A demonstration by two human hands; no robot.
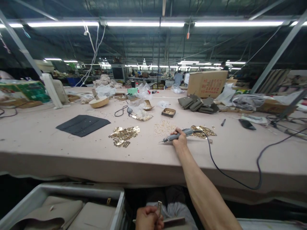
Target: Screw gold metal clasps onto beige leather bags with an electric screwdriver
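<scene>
the right hand closes its fingers around a corded screwdriver on the pinkish counter; the left hand pinches a metal piece below, under long ceiling lights.

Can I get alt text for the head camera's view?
A person's right hand holds a grey, corded power tool at a pinkish-beige table, between two piles of gold metal fittings. Below, the left hand holds a slim gold metal piece beside a grey plastic crate.
</scene>
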